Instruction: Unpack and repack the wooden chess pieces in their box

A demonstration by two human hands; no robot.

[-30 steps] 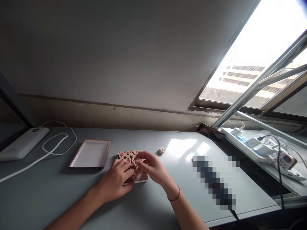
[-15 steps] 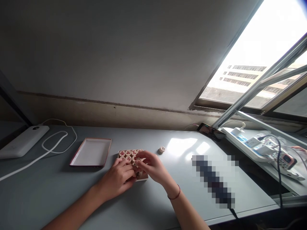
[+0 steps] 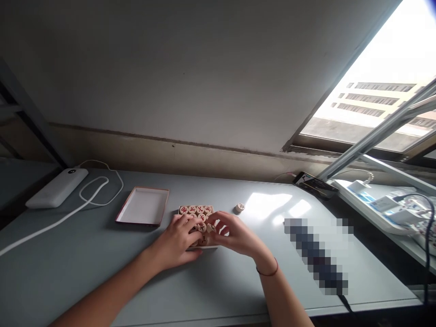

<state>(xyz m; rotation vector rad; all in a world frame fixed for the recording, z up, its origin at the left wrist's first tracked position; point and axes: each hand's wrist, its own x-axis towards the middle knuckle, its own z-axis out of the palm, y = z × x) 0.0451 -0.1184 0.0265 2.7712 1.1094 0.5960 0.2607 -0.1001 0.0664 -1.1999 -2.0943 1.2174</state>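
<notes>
1. Nearest, on the grey table (image 3: 204,290), with clock directions taken from the shallow cardboard box (image 3: 210,247): with the left hand (image 3: 177,243), covers the near-left corner at eight o'clock, with fingers spread over the pieces, much as a moment earlier. Whether also clamped on the side of the box: cannot tell.
2. With the right hand (image 3: 238,234), at three o'clock, pinches one tilted xiangqi piece (image 3: 211,228) between thumb and fingers. Has shifted from nearer the middle of the box toward this right edge within the last half second, allowing for a slight swing of the view.
3. Inside the box: rows of xiangqi pieces (image 3: 184,210), with red characters along the far row and black ones nearer. Now plainer between the hands: a black-marked piece at five o'clock. Suggests a layer close to full, with the pinched piece not yet flat.
4. At two o'clock, beyond the right hand: one loose piece (image 3: 240,207) on the table, well clear of the box and unmoved. Leaves at least this one outside.
5. At ten o'clock: a red-edged tray, likely the lid (image 3: 142,205), open side up, unchanged.
6. Farthest: white power bank (image 3: 56,188) toward ten o'clock; phone (image 3: 315,185) at two; white chargers (image 3: 386,203) past two.
</notes>
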